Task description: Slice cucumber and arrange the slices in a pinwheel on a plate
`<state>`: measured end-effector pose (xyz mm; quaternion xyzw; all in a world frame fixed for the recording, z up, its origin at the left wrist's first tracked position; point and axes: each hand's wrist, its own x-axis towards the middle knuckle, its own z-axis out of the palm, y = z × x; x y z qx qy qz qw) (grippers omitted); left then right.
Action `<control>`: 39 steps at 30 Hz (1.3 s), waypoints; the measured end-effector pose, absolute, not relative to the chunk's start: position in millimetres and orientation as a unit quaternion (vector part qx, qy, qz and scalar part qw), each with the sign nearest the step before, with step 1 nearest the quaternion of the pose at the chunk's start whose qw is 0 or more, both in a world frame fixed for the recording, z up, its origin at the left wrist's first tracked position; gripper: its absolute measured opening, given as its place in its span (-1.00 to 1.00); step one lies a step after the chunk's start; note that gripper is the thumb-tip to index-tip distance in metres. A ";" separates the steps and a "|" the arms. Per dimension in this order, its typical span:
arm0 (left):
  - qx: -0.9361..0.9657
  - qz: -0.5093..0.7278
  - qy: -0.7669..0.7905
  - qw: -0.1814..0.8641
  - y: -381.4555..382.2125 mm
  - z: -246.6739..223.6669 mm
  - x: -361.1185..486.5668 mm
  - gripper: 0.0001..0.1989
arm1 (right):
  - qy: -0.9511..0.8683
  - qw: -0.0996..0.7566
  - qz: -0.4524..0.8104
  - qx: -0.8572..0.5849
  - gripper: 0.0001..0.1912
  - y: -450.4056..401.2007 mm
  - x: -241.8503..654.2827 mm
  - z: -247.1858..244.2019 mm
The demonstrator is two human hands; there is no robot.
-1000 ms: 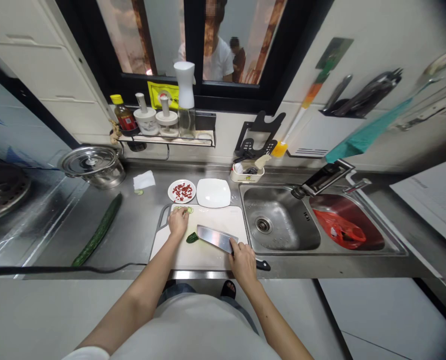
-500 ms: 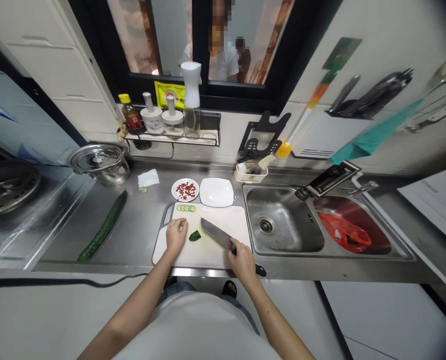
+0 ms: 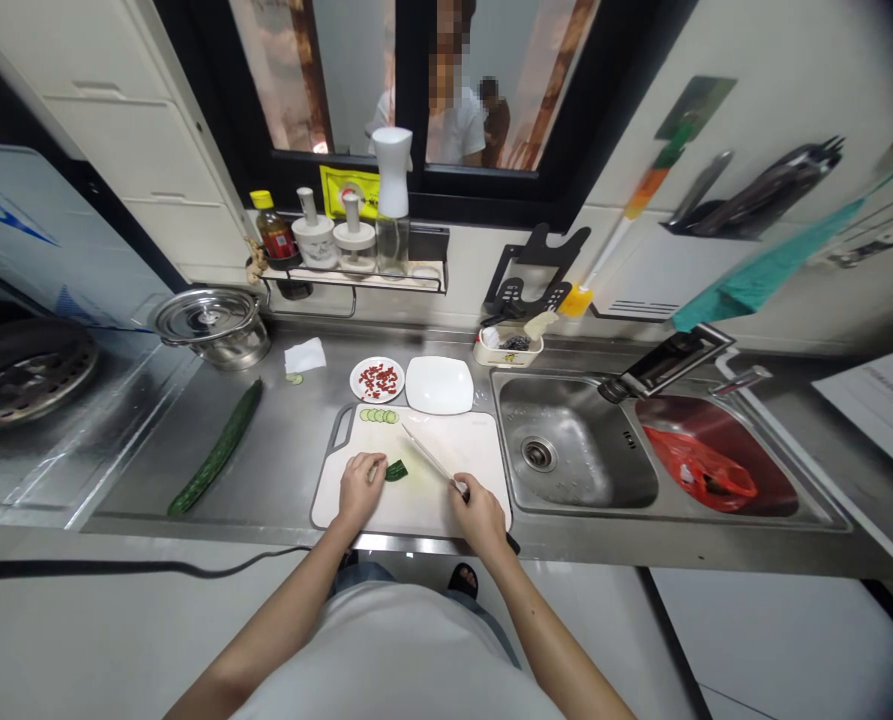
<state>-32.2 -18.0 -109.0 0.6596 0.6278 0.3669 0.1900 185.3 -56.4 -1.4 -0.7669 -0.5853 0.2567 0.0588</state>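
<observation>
A short piece of dark green cucumber (image 3: 396, 471) lies on the white cutting board (image 3: 431, 510). My left hand (image 3: 361, 490) is closed at its left end, fingers curled against it; the fingertips partly hide the contact. In my right hand (image 3: 480, 510) is a kitchen knife (image 3: 429, 453), gripped by its black handle. Its blade stands nearly on edge, pointing up and left, right of the cucumber piece and apart from it. A row of cucumber slices (image 3: 378, 416) lies at the board's upper left.
Behind the board stand a plate of chopped red pieces (image 3: 378, 380) and a white plate (image 3: 439, 385). A whole cucumber (image 3: 217, 450) and a lidded pot (image 3: 217, 325) are left; the sink (image 3: 581, 485) is right. Another black handle (image 3: 513, 543) pokes out by the board's lower right corner.
My left hand has come down and right to the cucumber piece. The knife has turned from showing its flat side to standing nearly on edge. The view has shifted slightly.
</observation>
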 end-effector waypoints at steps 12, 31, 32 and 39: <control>0.688 0.386 0.581 0.200 -23.6 -106.7 -25.3 -0.79 | -0.632 0.032 0.271 -0.725 -0.64 -52.0 177.4 -4.0; 0.724 0.384 0.532 0.211 -20.3 -112.6 -23.1 -0.77 | -0.700 -0.086 0.240 -0.667 -0.68 -49.2 151.5 4.4; 0.725 0.385 0.532 0.210 -20.2 -113.0 -23.1 -0.77 | -0.701 -0.089 0.240 -0.666 -0.68 -49.1 150.5 4.5; 0.726 0.381 0.533 0.209 -19.9 -113.4 -23.2 -0.76 | -0.708 -0.084 0.233 -0.661 -0.68 -50.7 147.5 2.6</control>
